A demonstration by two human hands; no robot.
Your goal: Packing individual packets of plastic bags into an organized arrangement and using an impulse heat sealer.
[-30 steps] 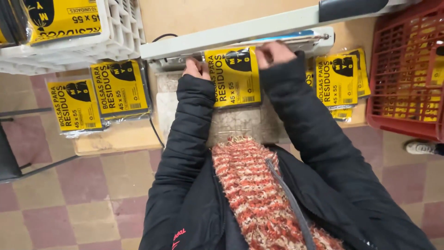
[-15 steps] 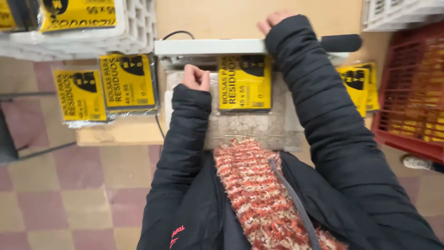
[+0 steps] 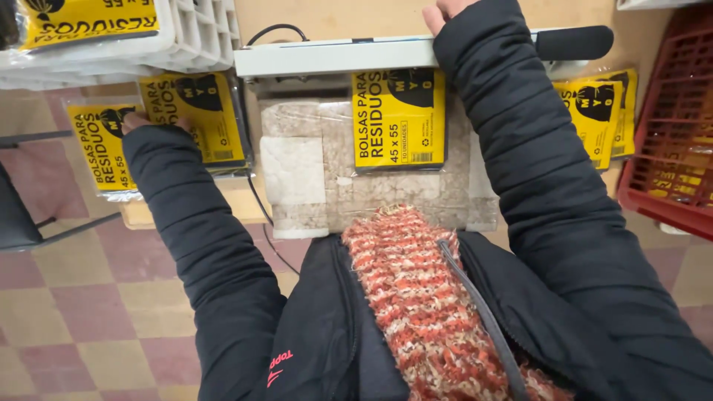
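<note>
Right hand (image 3: 445, 11) pressing sealer bar (image 3: 334, 56) over yellow packet (image 3: 399, 119); left hand (image 3: 137, 120) resting on packet stack (image 3: 193, 115); finger state indiscernible.

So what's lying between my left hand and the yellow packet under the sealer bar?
In the head view, between the left hand and the yellow packet lie another yellow packet on the side stack, a black cable and the taped work pad.
</note>
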